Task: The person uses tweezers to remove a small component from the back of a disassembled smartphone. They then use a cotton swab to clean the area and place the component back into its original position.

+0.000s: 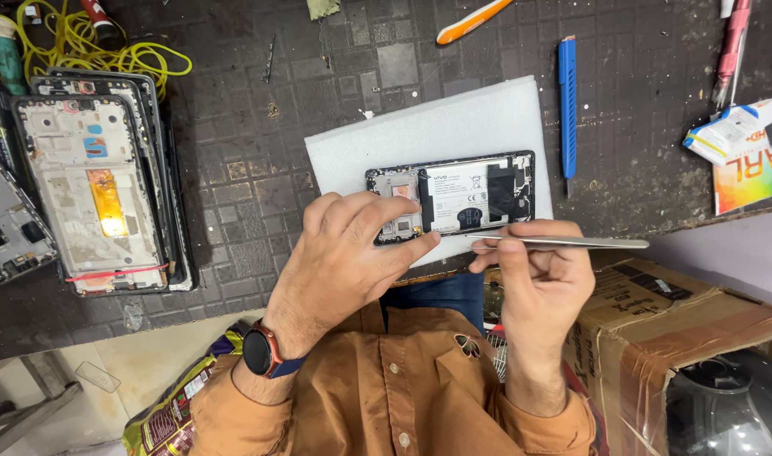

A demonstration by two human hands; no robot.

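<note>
An opened phone (470,196) with its back cover off lies on a white foam pad (436,135), showing its battery and circuit board. My left hand (344,253) rests on the phone's left end, fingers spread over the board area. My right hand (533,279) is just below the phone's right half and grips metal tweezers (571,242), which lie level and point right. A dark watch with a red rim sits on my left wrist (261,350).
A stack of stripped phone frames (99,186) lies at left beside yellow wire (99,51). A blue tool (567,101), an orange-handled tool (470,21) and a pink tool (732,51) lie on the dark workbench (259,169). A cardboard box (656,329) stands at lower right.
</note>
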